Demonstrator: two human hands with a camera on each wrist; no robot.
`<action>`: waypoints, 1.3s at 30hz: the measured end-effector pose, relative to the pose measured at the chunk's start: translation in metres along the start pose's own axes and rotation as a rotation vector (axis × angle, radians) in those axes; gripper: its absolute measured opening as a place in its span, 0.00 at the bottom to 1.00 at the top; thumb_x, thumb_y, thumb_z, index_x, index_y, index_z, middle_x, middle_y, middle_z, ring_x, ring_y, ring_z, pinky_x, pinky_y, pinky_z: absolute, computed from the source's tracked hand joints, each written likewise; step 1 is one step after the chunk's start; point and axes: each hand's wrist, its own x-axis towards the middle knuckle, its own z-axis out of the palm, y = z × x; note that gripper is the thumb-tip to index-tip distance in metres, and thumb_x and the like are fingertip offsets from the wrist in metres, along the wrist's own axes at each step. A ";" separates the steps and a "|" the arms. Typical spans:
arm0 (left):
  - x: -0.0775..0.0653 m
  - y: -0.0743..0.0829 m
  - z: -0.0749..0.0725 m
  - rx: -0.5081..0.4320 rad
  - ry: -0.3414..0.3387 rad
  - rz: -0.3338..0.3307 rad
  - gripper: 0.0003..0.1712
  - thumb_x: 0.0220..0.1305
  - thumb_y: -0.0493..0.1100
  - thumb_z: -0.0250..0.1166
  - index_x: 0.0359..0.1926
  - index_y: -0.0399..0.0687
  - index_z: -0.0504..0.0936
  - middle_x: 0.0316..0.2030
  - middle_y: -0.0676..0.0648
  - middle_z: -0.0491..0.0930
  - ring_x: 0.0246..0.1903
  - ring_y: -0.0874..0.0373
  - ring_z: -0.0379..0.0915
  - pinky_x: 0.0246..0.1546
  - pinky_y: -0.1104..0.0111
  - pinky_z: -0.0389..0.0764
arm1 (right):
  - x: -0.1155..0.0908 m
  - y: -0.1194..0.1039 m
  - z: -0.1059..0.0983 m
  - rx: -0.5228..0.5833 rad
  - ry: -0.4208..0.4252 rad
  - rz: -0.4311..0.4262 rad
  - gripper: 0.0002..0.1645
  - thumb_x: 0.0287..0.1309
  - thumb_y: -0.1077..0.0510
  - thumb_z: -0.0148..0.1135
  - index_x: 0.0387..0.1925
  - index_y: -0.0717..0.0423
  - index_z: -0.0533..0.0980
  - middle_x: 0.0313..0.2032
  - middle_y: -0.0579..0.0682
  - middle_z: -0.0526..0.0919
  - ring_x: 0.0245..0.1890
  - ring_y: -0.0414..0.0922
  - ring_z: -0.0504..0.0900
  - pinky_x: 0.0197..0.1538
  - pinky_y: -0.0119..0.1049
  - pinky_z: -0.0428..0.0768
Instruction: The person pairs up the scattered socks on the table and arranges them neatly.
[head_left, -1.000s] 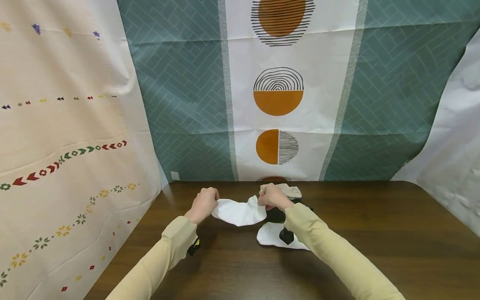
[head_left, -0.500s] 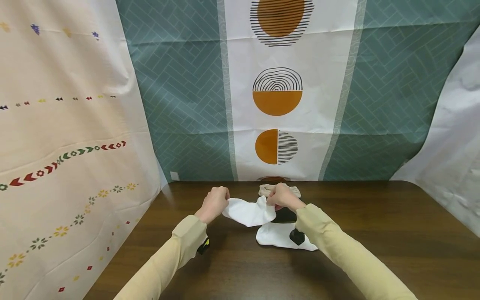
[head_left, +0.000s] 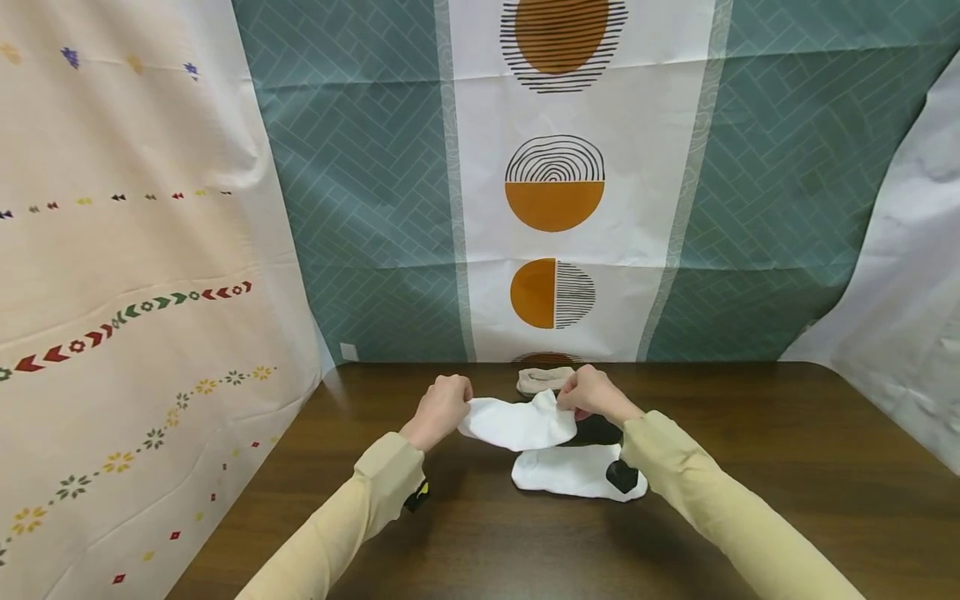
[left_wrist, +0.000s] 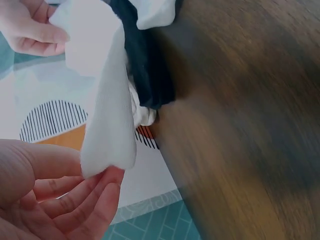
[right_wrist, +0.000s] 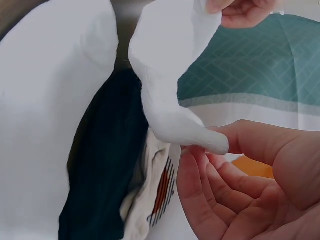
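Note:
A white ankle sock (head_left: 517, 425) is stretched sideways between both hands, held above the table. My left hand (head_left: 441, 410) pinches its left end between thumb and fingers, shown close in the left wrist view on the sock's end (left_wrist: 110, 135). At the other end, my right hand (head_left: 594, 395) pinches a corner of the sock (right_wrist: 170, 90). Below and to the right lies a second white sock (head_left: 566, 472), flat on the table. Behind that one is a black sock (right_wrist: 107, 160), mostly covered in the head view by the right hand and the held sock.
A beige sock (head_left: 542, 380) lies at the back of the dark wooden table (head_left: 480, 550), near the far edge. Patterned cloth (head_left: 375, 183) hangs behind the table, and a cream cloth (head_left: 150, 250) borders its left side.
Both hands have moved right with the white sock stretched between them, so it now hangs partly over the lying white sock. More of that lower sock shows beside the right wrist.

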 end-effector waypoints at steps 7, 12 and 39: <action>0.002 0.010 0.005 -0.009 -0.017 0.002 0.06 0.50 0.26 0.56 0.24 0.38 0.77 0.24 0.46 0.75 0.20 0.56 0.67 0.22 0.66 0.71 | -0.004 0.014 -0.007 -0.004 0.017 0.011 0.02 0.44 0.68 0.62 0.24 0.66 0.77 0.20 0.51 0.74 0.19 0.45 0.74 0.28 0.37 0.78; 0.001 0.016 0.010 -0.006 -0.030 0.023 0.07 0.49 0.26 0.56 0.23 0.39 0.76 0.23 0.47 0.74 0.20 0.56 0.66 0.21 0.67 0.71 | -0.008 0.019 -0.014 -0.020 0.012 0.007 0.02 0.44 0.67 0.62 0.23 0.65 0.78 0.21 0.50 0.75 0.19 0.45 0.74 0.29 0.38 0.77; -0.006 0.041 0.036 -0.022 -0.090 0.131 0.06 0.50 0.27 0.59 0.22 0.41 0.75 0.18 0.51 0.69 0.18 0.60 0.64 0.19 0.70 0.68 | -0.036 0.046 -0.032 0.008 -0.016 0.023 0.03 0.44 0.67 0.64 0.23 0.67 0.78 0.20 0.51 0.77 0.18 0.43 0.75 0.26 0.37 0.77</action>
